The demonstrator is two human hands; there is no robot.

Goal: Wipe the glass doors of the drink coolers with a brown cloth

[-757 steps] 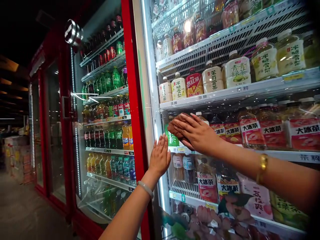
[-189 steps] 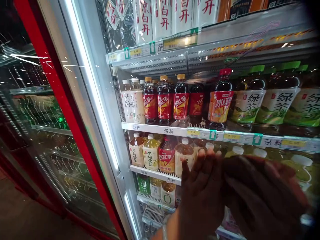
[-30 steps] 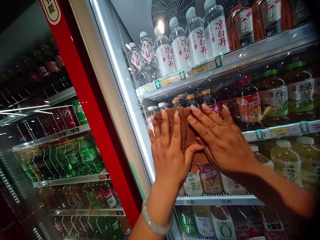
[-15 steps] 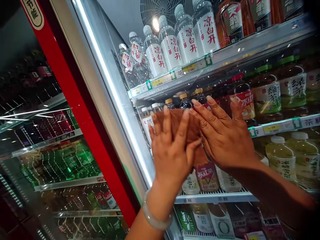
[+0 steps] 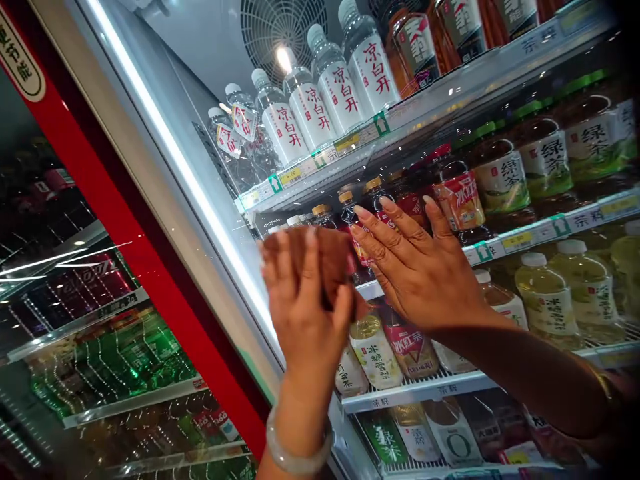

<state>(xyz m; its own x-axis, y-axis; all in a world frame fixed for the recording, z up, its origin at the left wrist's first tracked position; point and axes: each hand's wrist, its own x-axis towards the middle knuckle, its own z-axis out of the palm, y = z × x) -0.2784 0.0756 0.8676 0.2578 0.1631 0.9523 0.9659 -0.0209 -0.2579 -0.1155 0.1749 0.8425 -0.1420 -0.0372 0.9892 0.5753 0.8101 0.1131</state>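
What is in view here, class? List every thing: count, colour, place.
Cloth: one, brown, under the left hand
Water bottles: at least six, clear, top visible shelf
Dark-labelled bottles: several, amber, same shelf, right
Green tea bottles: several, green-capped, second shelf, right
White-capped bottles: several, yellow, third shelf
Light strip: one, white, left of shelves
Frame: one, red, left of light strip
Soft-drink bottles: several, green, left of frame
Bangle: one, whitish, left wrist
Left hand: one, on cloth
Right hand: one, beside cloth
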